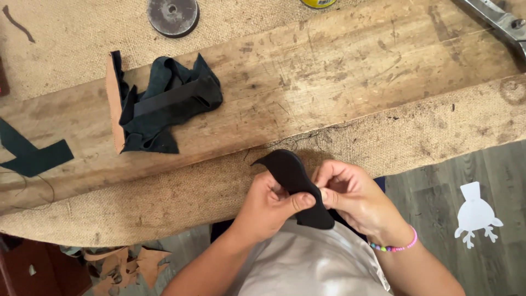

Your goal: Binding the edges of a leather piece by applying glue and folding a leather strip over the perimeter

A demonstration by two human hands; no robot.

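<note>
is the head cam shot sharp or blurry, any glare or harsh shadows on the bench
Head view: mostly sharp, with scratches on the wooden plank and the burlap weave clear; light is soft and even, with only faint shadows under the dark leather scraps; no glare; the black leather piece held by the left hand and right hand shows little surface detail.

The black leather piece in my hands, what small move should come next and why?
Probably slide both thumbs a little further along the edge and keep pressing. The left hand and right hand pinch the black leather piece at one spot near its middle, while its curved upper end stands free above the burlap table cover, so the rest looks unworked.
</note>
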